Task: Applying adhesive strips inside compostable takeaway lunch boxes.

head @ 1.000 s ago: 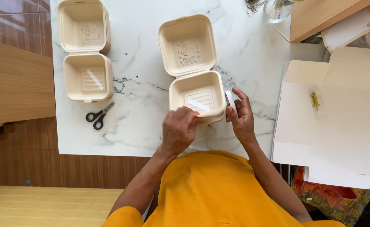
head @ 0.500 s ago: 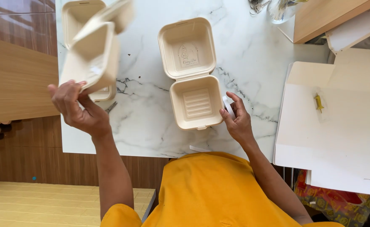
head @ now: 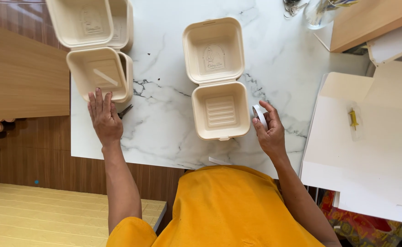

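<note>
An open beige clamshell food box lies in the middle of the white marble table, its base empty. At the left, another open clamshell box with a white strip in its base rests nested on a further one. My left hand lies flat with fingers spread just below that stack, fingertips touching its front edge. My right hand is right of the middle box and holds a small roll of white tape.
Black scissors lie partly under the left stack. A wooden board sits at the far left. White cardboard sheets with a small yellow object lie at the right. A wooden box is at the top right.
My left hand carried the second open box over and set it on the stack at the left, then came to rest below it. My right hand stayed beside the middle box with the tape.
</note>
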